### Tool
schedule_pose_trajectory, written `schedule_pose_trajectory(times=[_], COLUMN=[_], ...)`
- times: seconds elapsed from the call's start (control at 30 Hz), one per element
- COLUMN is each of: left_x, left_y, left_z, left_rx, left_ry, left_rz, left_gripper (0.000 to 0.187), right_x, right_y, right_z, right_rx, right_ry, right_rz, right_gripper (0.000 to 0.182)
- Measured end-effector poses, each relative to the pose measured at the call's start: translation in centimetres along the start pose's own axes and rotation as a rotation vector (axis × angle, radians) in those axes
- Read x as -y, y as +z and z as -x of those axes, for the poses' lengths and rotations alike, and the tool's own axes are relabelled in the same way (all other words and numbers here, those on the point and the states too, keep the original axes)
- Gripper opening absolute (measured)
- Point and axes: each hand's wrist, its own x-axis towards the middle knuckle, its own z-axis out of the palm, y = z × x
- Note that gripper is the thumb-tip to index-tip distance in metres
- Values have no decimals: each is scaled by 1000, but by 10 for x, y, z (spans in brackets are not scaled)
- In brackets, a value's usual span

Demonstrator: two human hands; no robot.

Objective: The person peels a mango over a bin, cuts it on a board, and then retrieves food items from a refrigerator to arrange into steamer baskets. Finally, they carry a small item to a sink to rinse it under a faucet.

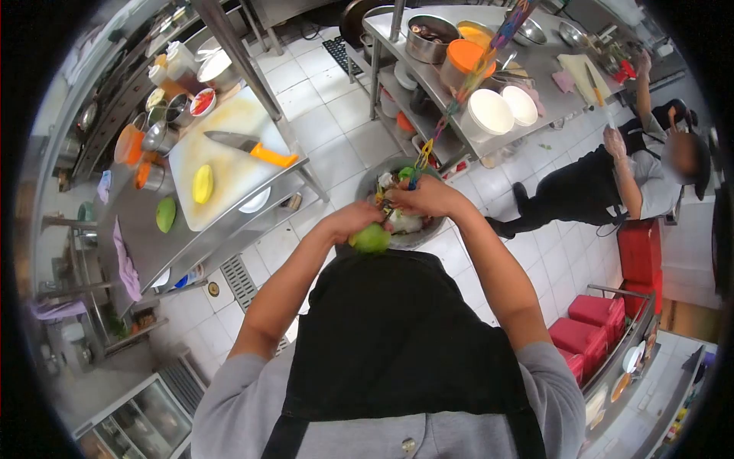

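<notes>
Over a round bin [437,229] with food scraps in it, my left hand [355,219] is wrapped round a green mango [370,239]. My right hand [430,197] is close beside it, fingers pressed together; what they hold is too small to name. To the left, a white cutting board [229,122] bears a peeled yellow mango [202,184] and a knife with an orange handle [274,156]. Another green mango [166,214] lies on the metal counter beside the board.
A steel table [394,65] at the back carries pots and white tubs [487,112]. At the right, a co-worker [612,164] in a black apron stands by that table. Red bins [589,336] stand at the lower right.
</notes>
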Motion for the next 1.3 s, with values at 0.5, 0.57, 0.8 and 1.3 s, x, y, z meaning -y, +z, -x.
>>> schedule_pose_trajectory(times=[0.5,0.57,0.8,1.3], left_x=[-17,-5,-26,56], left_y=[17,11,8,-15], left_z=[1,-7,6,24], left_rx=[-58,48,227,48], left_ry=[29,167,60,21], left_rz=[-526,-514,-509,1078], left_gripper=[24,25,25,49], right_x=[-19,-23,-49,-17], right_y=[-16,-21,4,32], right_z=[-10,-11,-19,18], right_rx=[-372,-335,313,-165], right_ry=[-40,-26,204,-105], right_rz=[-110,-92,-861,-991], right_gripper=[44,44,25,15])
